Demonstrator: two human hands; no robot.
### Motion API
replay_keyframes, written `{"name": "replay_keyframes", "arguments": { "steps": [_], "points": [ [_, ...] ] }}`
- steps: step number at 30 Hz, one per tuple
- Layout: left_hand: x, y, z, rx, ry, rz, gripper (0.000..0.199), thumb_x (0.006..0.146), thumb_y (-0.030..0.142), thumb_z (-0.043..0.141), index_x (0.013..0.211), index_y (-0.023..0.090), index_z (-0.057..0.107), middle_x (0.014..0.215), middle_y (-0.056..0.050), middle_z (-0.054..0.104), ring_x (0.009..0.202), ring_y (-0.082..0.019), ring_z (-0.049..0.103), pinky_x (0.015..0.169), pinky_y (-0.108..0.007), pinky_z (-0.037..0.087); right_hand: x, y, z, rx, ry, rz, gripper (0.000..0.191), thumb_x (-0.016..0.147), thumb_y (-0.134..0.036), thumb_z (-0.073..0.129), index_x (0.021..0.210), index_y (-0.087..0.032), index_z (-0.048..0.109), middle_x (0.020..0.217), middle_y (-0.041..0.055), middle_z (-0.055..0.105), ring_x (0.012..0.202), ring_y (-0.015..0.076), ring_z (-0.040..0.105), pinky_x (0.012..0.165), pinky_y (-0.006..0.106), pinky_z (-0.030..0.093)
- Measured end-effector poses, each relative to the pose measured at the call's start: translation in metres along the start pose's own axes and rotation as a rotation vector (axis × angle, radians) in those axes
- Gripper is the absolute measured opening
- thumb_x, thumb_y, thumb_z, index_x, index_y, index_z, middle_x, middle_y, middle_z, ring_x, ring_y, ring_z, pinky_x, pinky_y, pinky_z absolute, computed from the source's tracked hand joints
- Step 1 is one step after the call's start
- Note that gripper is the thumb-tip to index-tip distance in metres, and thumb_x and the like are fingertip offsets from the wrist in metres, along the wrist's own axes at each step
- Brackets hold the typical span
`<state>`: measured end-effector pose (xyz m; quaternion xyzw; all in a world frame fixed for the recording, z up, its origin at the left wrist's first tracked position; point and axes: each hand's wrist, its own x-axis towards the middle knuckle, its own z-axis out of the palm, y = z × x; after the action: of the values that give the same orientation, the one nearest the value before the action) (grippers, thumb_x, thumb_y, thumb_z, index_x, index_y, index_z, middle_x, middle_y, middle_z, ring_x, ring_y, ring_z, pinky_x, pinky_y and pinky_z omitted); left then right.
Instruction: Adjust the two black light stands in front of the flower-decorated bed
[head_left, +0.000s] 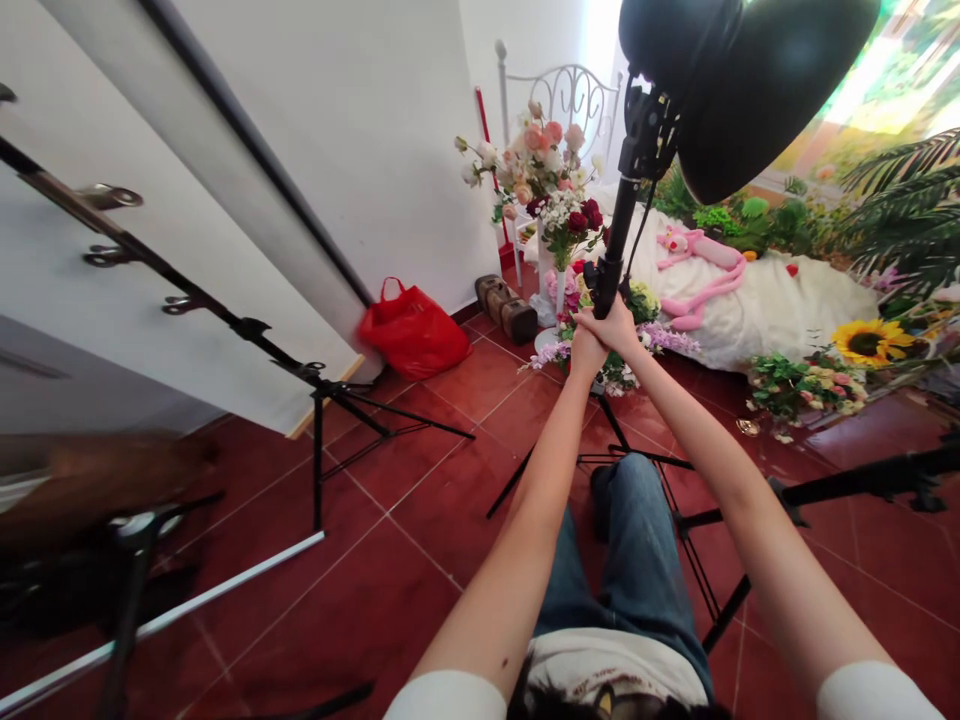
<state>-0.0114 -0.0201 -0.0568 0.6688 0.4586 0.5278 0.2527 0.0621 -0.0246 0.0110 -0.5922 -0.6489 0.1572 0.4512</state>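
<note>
At the foot of a bed, in the middle of the room, a black lamp [776, 105] stands at the top of a black pole [620, 225], and a person has both hands on that pole. The left hand [589, 346] and the right hand [616, 325] overlap just below a knob, fingers curled narrowly around the pole — the fingertips themselves are hidden, so I can't tell how tightly they press. As for how far things have got, I'd judge the fitting of the lamp done: it sits up on its pole, above spread stand legs [517, 480]. The grip is not yet released; whether any height or angle remains to be set, I can't tell from here.

Counting outward: one lamp (its dark bulk shows as two rounded parts), one pole in the hands, two hands. Just beyond stand bunches of flowers [534, 150], too tangled to number, and one pink toy [697, 250] lying on a white cover [795, 305]. One big sunflower [868, 342] shows to the right, near the palm leaves [911, 185]. By the wall there is one red bag [416, 330] and, near it, one brown bundle [507, 308]. Farther left, one white board [172, 270] leans beside a second stand [318, 460] — three metal clips [182, 304] show along its bar. One more black pole [862, 482] slants in at the right edge.
</note>
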Motion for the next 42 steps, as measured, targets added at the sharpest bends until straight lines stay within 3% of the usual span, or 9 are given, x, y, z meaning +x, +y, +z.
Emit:
{"name": "replay_keyframes", "arguments": {
  "steps": [4, 7, 11, 23, 27, 30, 33, 36, 42],
  "points": [
    [0.001, -0.005, 0.003, 0.014, 0.041, 0.012, 0.06, 0.085, 0.02, 0.058, 0.143, 0.017, 0.044, 0.142, -0.019, 0.057, 0.132, -0.032, 0.057, 0.109, -0.045, 0.049, 0.009, -0.005, 0.011, 0.031, 0.083, 0.164, 0.034, 0.076, -0.052, 0.073, 0.074, -0.019, 0.066, 0.08, 0.0096, 0.074, 0.093, 0.0308, 0.073, 0.085, 0.041, 0.056],
    [0.002, -0.009, 0.008, 0.026, 0.086, 0.02, 0.053, 0.091, 0.032, 0.056, 0.14, 0.015, 0.043, 0.142, -0.022, 0.056, 0.132, -0.033, 0.058, 0.107, -0.047, 0.049, 0.017, -0.016, 0.004, 0.234, -0.019, 0.178, 0.04, 0.075, -0.055, 0.075, 0.065, -0.018, 0.062, 0.071, 0.0075, 0.071, 0.077, 0.0244, 0.072, 0.075, 0.035, 0.057],
    [-0.001, -0.008, 0.012, 0.031, 0.139, 0.052, 0.051, 0.097, 0.056, 0.044, 0.126, 0.014, 0.048, 0.124, -0.022, 0.065, 0.118, -0.031, 0.065, 0.098, -0.045, 0.052, 0.036, -0.035, -0.02, 0.42, -0.188, 0.048, 0.049, 0.069, -0.064, 0.079, 0.064, -0.02, 0.058, 0.058, -0.0007, 0.061, 0.058, 0.0144, 0.063, 0.062, 0.028, 0.056],
    [-0.004, -0.004, 0.014, 0.088, 0.24, 0.071, 0.06, 0.096, 0.068, 0.029, 0.113, 0.017, 0.053, 0.104, -0.017, 0.07, 0.1, -0.028, 0.07, 0.086, -0.037, 0.053, 0.085, -0.081, -0.048, 0.366, -0.043, -0.177, 0.048, 0.084, -0.065, 0.067, 0.076, -0.019, 0.056, 0.06, -0.0022, 0.05, 0.068, 0.0146, 0.065, 0.067, 0.027, 0.058],
    [-0.004, -0.005, 0.016, 0.107, 0.263, 0.067, 0.059, 0.096, 0.067, 0.03, 0.114, 0.016, 0.054, 0.104, -0.017, 0.07, 0.1, -0.028, 0.071, 0.086, -0.038, 0.053, 0.08, -0.06, -0.06, 0.3, -0.118, -0.29, 0.047, 0.076, -0.061, 0.076, 0.091, -0.019, 0.062, 0.076, 0.0009, 0.063, 0.09, 0.0201, 0.067, 0.083, 0.035, 0.058],
    [-0.003, -0.005, 0.017, 0.104, 0.273, 0.065, 0.059, 0.096, 0.068, 0.03, 0.115, 0.017, 0.054, 0.105, -0.017, 0.07, 0.101, -0.028, 0.07, 0.087, -0.037, 0.053, 0.067, -0.022, -0.07, 0.272, -0.325, -0.368, 0.053, 0.068, -0.049, 0.085, 0.107, -0.02, 0.062, 0.097, 0.004, 0.07, 0.103, 0.0244, 0.066, 0.091, 0.042, 0.057],
    [-0.003, -0.005, 0.016, 0.112, 0.26, 0.066, 0.06, 0.096, 0.068, 0.029, 0.113, 0.016, 0.055, 0.103, -0.017, 0.07, 0.1, -0.028, 0.07, 0.086, -0.038, 0.053, 0.047, 0.021, -0.072, 0.182, -0.468, -0.315, 0.037, 0.078, -0.039, 0.075, 0.108, -0.021, 0.064, 0.107, 0.007, 0.071, 0.109, 0.0261, 0.066, 0.095, 0.044, 0.057],
    [-0.002, -0.004, 0.015, 0.121, 0.244, 0.066, 0.059, 0.097, 0.067, 0.029, 0.111, 0.016, 0.055, 0.1, -0.017, 0.07, 0.097, -0.027, 0.071, 0.084, -0.037, 0.053, 0.026, 0.046, -0.066, 0.044, -0.417, -0.235, 0.024, 0.09, -0.035, 0.057, 0.106, -0.019, 0.065, 0.11, 0.0082, 0.071, 0.109, 0.0256, 0.068, 0.098, 0.045, 0.055],
    [-0.002, -0.003, 0.013, 0.138, 0.244, 0.075, 0.059, 0.096, 0.067, 0.029, 0.111, 0.016, 0.054, 0.099, -0.016, 0.071, 0.095, -0.026, 0.071, 0.083, -0.036, 0.053, 0.009, 0.057, -0.044, 0.052, -0.239, -0.169, 0.042, 0.099, -0.053, 0.035, 0.112, -0.024, 0.062, 0.106, 0.0074, 0.072, 0.1, 0.0243, 0.069, 0.099, 0.044, 0.052]
  ]
}}
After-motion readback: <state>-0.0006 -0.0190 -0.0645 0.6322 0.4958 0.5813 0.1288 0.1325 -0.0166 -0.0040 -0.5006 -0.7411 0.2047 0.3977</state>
